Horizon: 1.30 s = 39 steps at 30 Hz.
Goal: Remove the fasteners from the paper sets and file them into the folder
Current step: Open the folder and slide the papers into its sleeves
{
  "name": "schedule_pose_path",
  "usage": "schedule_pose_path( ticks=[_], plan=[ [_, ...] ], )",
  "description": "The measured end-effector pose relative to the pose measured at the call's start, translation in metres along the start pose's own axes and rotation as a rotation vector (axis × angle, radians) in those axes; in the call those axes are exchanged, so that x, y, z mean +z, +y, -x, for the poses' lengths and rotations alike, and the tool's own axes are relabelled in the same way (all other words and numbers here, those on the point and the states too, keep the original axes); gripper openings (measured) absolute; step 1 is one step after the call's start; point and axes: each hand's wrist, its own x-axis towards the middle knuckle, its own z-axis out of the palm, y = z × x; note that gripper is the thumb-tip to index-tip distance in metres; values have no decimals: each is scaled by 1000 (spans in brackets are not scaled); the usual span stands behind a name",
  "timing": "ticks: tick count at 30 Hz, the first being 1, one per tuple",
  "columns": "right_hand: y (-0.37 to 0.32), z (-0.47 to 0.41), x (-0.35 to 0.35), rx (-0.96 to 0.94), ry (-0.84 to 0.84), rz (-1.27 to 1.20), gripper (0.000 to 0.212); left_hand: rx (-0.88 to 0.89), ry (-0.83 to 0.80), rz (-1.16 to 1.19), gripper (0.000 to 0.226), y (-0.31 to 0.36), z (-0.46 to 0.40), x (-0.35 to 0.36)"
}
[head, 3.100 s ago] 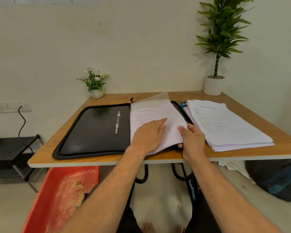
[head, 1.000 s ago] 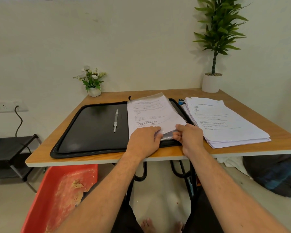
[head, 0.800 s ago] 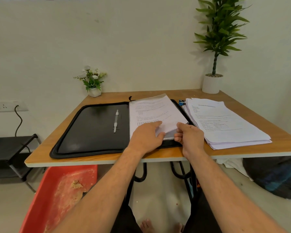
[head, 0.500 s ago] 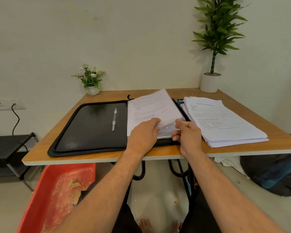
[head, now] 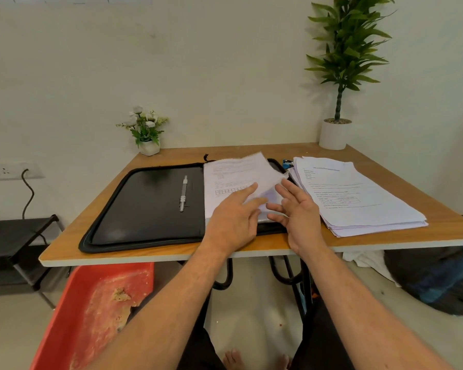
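Observation:
A black zip folder (head: 145,206) lies open on the wooden table (head: 171,256), with a white pen (head: 183,193) on its left half. A set of printed sheets (head: 235,173) lies on its right half, blurred as it moves. My left hand (head: 234,218) hovers over the sheets' near edge with fingers extended, the forefinger reaching onto the page. My right hand (head: 297,212) is beside it with spread, relaxed fingers, holding nothing. A thick stack of printed papers (head: 358,198) lies to the right of the folder.
A small blue object (head: 288,164) peeks out behind the paper stack. A small flower pot (head: 147,134) and a tall plant in a white pot (head: 334,134) stand at the table's back. A red tub (head: 91,316) sits on the floor at left, a dark bag (head: 433,281) at right.
Both hands have let go of the sheets' near corner and opened their fingers. The lifted sheets are dropping back onto the folder's right half.

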Motion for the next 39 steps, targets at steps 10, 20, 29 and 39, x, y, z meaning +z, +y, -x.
schedule_pose_path(
  ticks=[10,20,29,39],
  plan=[
    [9,-1,-3,-179,42,1144,41,-152,-11,-34,35,-3,-4,-1],
    [13,-21,-21,-323,111,1322,17,-109,-66,-1,48,5,-2,-4],
    [10,-18,-12,-433,209,908,19,-176,44,24,38,5,0,-7],
    [8,-9,-17,-456,303,841,20,-202,-6,26,34,1,-5,-7]
  ],
)
